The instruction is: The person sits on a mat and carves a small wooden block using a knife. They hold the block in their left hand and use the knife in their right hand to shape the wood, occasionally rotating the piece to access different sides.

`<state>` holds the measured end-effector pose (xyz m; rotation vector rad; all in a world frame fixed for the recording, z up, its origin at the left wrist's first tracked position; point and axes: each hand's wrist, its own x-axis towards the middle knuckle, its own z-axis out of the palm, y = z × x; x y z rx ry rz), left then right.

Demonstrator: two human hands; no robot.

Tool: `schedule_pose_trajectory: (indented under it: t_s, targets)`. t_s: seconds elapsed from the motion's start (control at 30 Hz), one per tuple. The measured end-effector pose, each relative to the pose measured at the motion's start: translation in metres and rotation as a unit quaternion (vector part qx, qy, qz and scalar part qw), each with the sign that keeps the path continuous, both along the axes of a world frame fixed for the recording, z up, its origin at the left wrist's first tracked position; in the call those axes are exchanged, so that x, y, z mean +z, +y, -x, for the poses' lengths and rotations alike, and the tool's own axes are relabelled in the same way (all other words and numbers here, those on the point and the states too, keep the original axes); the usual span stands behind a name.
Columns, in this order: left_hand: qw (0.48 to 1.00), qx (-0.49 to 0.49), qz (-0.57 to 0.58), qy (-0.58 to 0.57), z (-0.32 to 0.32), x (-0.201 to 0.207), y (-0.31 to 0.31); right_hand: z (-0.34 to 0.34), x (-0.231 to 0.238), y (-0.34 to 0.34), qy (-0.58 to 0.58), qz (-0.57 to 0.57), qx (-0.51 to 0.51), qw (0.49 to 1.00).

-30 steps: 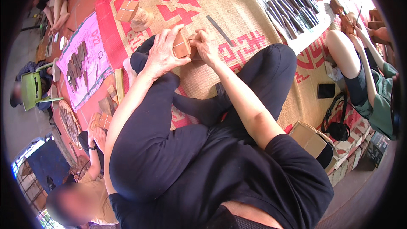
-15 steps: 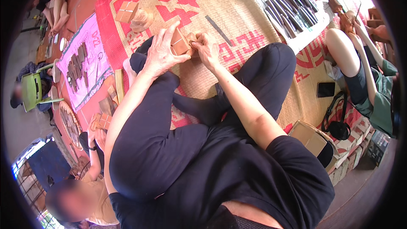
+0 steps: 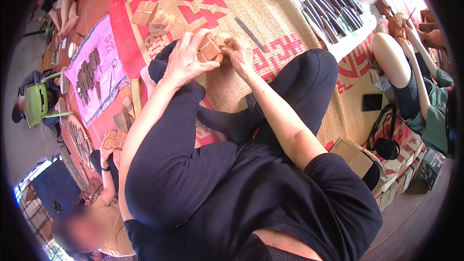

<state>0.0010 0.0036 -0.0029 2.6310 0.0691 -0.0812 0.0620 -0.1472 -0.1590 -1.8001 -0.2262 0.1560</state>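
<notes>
I can see the left hand (image 3: 186, 63) partly open on my feed, its fingers bent over the far left side of a reddish-brown wooden block (image 3: 208, 52) and the thumb along the near edge, so I read it as a firm hold. The right hand (image 3: 239, 57) is nearly closed at the block's right end, thumb and fingertips bunched together; I can't tell whether it pinches the wood or only touches it. The block is held up over the woven mat (image 3: 270, 14), just beyond the crossed legs. Its flat face shows a pale line, while the far right end looks lighter and rounded. The left fingers hide part of it from me. Far left on the mat, I have a second block with pale lines (image 3: 144, 13) touching a pale, rounded carved piece (image 3: 162, 22). A thin dark strip (image 3: 250, 35) lies just right of the hands, well apart from the many dark-handled tools (image 3: 332, 12) at far right. The bent left knee sits close under the left wrist, crowding my near side.
</notes>
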Motion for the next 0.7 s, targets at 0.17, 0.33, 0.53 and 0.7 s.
schedule_pose_trajectory:
  t_s: [0.17, 0.33, 0.53, 0.7]
  targets:
    - [0.991, -0.041, -0.100, -0.079, 0.003, 0.000, 0.003, -0.021, -0.006, -0.016, 0.122, 0.038, -0.094, 0.987]
    - [0.990, -0.078, -0.073, -0.092, 0.004, -0.004, 0.011, -0.020, -0.002, -0.019, 0.177, -0.007, -0.069, 0.982]
    - [0.995, -0.085, -0.059, -0.014, 0.007, 0.004, 0.008, -0.022, -0.007, -0.025, 0.241, -0.139, -0.071, 0.958]
    - [0.996, -0.080, -0.033, -0.012, 0.006, 0.005, 0.008, -0.024, -0.003, -0.028, 0.270, -0.165, -0.061, 0.946]
